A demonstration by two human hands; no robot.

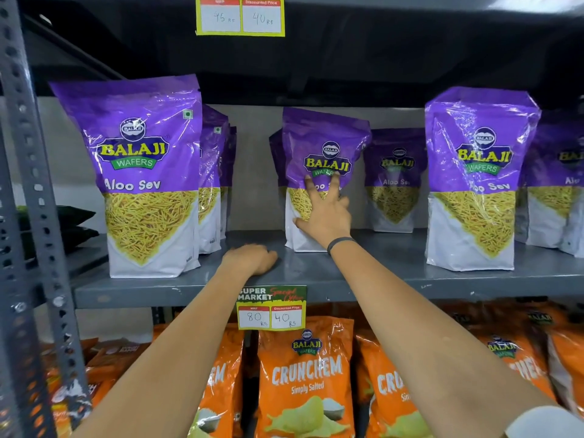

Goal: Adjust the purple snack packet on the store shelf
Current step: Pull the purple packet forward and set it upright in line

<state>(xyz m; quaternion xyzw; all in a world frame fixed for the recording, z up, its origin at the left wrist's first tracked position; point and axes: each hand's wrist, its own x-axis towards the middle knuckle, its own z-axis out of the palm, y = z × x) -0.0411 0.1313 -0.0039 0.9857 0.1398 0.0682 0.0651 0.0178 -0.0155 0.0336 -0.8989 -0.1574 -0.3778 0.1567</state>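
Observation:
A purple Balaji Aloo Sev packet [325,143] stands set back in the middle of the grey metal shelf [316,273], leaning slightly to the right. My right hand [324,210] lies flat against its front, fingers spread over the lettering, pressing on it without wrapping around it. My left hand [251,257] rests on the shelf surface near the front edge, to the lower left of that packet, fingers curled down with nothing in them.
More purple packets stand in rows at the left [142,172] and right [477,178], with another [393,178] behind the middle one. A price tag [271,308] hangs on the shelf edge. Orange Crunchem bags [305,377] fill the shelf below. A perforated upright [34,191] is at left.

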